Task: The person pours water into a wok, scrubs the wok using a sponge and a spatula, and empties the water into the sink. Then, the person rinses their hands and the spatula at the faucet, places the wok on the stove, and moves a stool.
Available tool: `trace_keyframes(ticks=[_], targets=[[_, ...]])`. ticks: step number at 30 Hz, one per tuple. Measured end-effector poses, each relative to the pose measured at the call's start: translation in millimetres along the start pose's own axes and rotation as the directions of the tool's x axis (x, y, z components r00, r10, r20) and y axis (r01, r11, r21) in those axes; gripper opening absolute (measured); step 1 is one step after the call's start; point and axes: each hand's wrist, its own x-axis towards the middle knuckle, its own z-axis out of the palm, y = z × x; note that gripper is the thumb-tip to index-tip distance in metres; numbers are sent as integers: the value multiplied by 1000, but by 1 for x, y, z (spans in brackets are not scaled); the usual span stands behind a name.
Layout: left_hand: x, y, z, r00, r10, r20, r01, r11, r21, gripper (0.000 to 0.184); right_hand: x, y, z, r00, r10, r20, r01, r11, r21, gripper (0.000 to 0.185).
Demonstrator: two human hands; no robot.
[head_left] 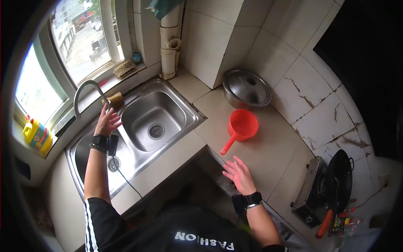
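I see the red, round plastic dipper (244,124) on the beige tiled counter (270,147) just beyond the right hand (241,177), nearer of 2 spread, empty hands, its straight handle (228,144) slanting back toward it, the left hand (107,122) by the curved metal tap (76,101).

faucet (87,82) near spread left grip (107,121), red dipper (243,125) just ahead of spread right grip (241,176), lidded pot (247,89) farther ahead

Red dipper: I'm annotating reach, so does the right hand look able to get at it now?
Probably yes: the right hand is open and close to the handle of the red dipper, with nothing visible between them.
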Motion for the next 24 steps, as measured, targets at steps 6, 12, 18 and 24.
trace_keyframes(ticks=[6, 12, 18, 24], targets=[[54, -14, 1, 1000, -31, 3, 31, 999, -32, 77, 65, -6, 18, 999, 47, -20, -44, 989, 144, 33], [96, -24, 1, 997, -50, -67, 49, 999, -17, 80, 81, -13, 28, 985, -86, -151, 103, 989, 105, 21], [123, -36, -6, 991, -51, -125, 50, 999, -9, 82, 63, -11, 18, 965, -154, -211, 131, 984, -120, 19], [133, -33, 2, 969, 91, -230, -104, 994, -46, 79, 39, -17, 29, 969, -154, -195, 129, 982, -138, 19]])
